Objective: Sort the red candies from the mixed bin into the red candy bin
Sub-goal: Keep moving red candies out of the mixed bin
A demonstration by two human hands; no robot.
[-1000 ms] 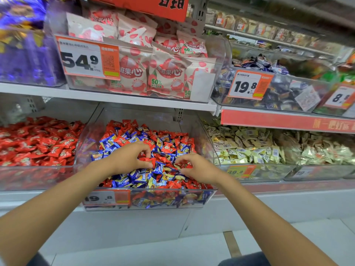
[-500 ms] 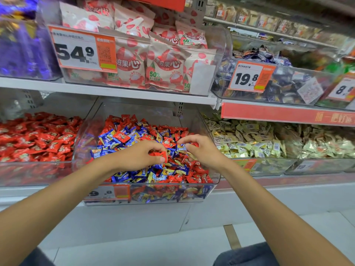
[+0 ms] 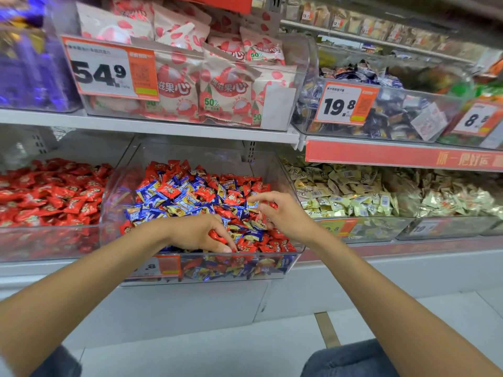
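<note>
The clear mixed bin (image 3: 288, 263) on the lower shelf holds red and blue wrapped candies (image 3: 190, 191). My left hand (image 3: 196, 232) rests low at the bin's front, fingers curled around red candies (image 3: 215, 236). My right hand (image 3: 283, 213) hovers over the right side of the pile, fingers bent, with a red candy (image 3: 272, 204) pinched at the fingertips. The red candy bin (image 3: 49, 240), to the left of the mixed bin, is filled with red wrapped candies (image 3: 51, 194).
A bin of pale yellow candies (image 3: 353, 191) stands to the right of the mixed bin. Above, a shelf (image 3: 163, 126) carries pink snack bags (image 3: 226, 85) and a bin of dark blue candies (image 3: 381, 123). Price tags hang on the bin fronts. Grey floor lies below.
My left hand has slid down toward the bin's front edge, still holding red candies. My right hand has shifted right and back over the pile. The view has tilted slightly.
</note>
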